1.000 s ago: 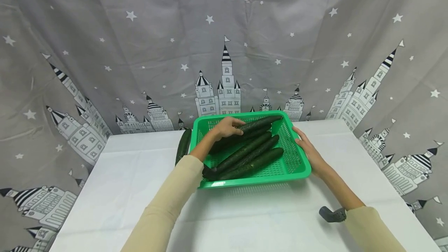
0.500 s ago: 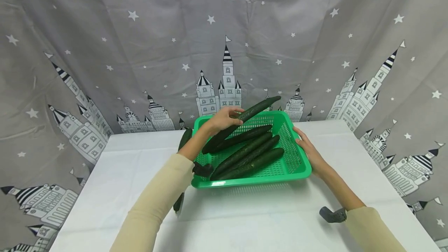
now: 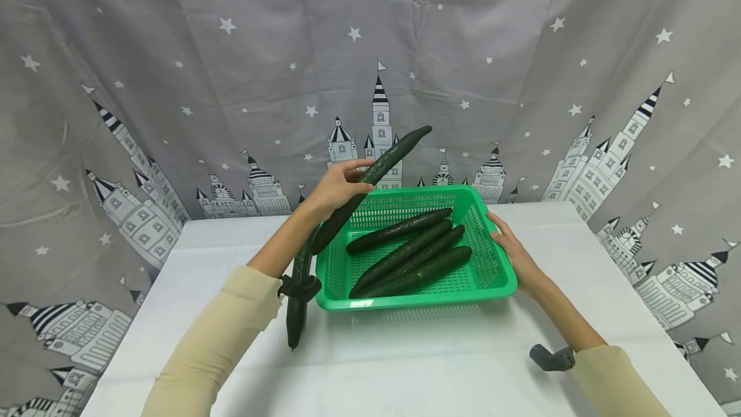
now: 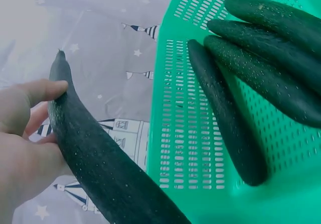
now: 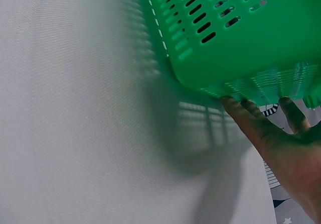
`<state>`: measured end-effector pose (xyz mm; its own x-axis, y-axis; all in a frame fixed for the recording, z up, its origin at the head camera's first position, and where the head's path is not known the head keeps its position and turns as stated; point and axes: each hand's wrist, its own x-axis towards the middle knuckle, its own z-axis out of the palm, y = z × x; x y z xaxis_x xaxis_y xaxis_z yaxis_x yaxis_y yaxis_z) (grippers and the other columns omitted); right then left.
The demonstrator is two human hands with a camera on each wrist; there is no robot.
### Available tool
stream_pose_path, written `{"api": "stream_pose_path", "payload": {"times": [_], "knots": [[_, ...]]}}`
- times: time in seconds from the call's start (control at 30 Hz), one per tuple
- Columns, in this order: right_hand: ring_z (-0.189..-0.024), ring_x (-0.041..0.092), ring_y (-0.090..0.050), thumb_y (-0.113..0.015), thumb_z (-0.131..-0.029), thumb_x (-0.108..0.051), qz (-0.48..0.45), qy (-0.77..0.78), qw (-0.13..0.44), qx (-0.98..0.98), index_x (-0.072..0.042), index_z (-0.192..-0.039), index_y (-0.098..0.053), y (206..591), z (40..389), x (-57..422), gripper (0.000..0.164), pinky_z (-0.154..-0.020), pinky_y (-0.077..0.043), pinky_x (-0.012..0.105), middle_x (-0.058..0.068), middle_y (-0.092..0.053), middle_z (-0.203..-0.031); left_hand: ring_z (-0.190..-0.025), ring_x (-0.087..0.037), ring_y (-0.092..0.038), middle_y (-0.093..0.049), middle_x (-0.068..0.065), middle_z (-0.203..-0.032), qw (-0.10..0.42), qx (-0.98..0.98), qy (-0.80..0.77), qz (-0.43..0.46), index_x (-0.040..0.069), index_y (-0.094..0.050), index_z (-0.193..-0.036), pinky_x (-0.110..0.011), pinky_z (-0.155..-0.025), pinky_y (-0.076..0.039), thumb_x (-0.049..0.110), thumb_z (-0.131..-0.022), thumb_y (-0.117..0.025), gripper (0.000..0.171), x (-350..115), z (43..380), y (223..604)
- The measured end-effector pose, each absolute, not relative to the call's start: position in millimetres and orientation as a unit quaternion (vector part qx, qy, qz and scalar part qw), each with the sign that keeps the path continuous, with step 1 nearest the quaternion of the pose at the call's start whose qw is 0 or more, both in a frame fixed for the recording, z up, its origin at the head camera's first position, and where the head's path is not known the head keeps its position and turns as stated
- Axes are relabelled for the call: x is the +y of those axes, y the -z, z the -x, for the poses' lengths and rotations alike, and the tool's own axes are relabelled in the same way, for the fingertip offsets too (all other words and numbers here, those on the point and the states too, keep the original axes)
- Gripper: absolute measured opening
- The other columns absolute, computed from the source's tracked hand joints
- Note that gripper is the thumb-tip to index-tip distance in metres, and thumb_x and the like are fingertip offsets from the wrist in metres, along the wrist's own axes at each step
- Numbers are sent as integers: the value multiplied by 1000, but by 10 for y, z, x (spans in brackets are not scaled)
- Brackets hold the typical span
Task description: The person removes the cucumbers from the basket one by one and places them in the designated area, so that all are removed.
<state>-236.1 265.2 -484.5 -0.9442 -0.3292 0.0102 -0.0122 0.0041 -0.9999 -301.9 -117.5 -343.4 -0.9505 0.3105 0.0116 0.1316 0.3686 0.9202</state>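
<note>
My left hand (image 3: pixel 340 189) holds a long dark green cucumber (image 3: pixel 386 163) in the air, above the left back corner of a green plastic basket (image 3: pixel 417 302). In the left wrist view the thumb and fingers pinch this cucumber (image 4: pixel 100 153) near its narrow end. Several more cucumbers (image 3: pixel 399 230) lie slanted side by side in the basket. On the basket's right side rests my right hand (image 3: pixel 516 256), its extended fingertips (image 5: pixel 231 103) touching the outer wall in the right wrist view.
One cucumber (image 3: pixel 296 320) lies on the white-covered table (image 3: pixel 440 365) along the basket's left side, partly hidden by my left forearm. A grey curtain (image 3: pixel 278 37) with printed castles and stars hangs behind the table.
My left hand has lifted the cucumber out of the basket and carried it up and to the left. The right hand stays at the basket's side.
</note>
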Motion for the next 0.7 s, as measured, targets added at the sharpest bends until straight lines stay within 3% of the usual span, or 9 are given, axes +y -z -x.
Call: {"api": "stream_pose_path", "payload": {"times": [0.3, 0.5, 0.7], "knots": [[-136, 50, -31, -28, -111, -34, 114, 697, 115, 698, -23, -162, -1, 4844, 2374, 2649, 59, -96, -50, 40, 22, -4, -162, -128, -37, -50, -47, -21, -146, 53, 804, -589, -64, 11, -46, -150, -50, -101, -46, 0, -94, -65, 60, -1637, 2809, 3445], [-132, 42, -39, -31, -111, -36, 116, 696, 115, 699, -23, -162, -1, 4849, 2373, 2662, 61, -95, -51, 36, 22, -6, -161, -123, -41, -53, -44, -23, -147, 54, 802, -595, -24, 10, -40, -154, -53, -97, -48, 0, -95, -62, 63, -1987, 2685, 3547], [-136, 48, -33, -31, -110, -38, 117, 695, 115, 699, -23, -162, 0, 4849, 2365, 2668, 62, -96, -50, 36, 22, -4, -162, -124, -45, -53, -42, -25, -148, 58, 807, -587, 14, 9, -37, -155, -55, -100, -46, 3, -96, -63, 65, -2233, 2550, 3717]]}}
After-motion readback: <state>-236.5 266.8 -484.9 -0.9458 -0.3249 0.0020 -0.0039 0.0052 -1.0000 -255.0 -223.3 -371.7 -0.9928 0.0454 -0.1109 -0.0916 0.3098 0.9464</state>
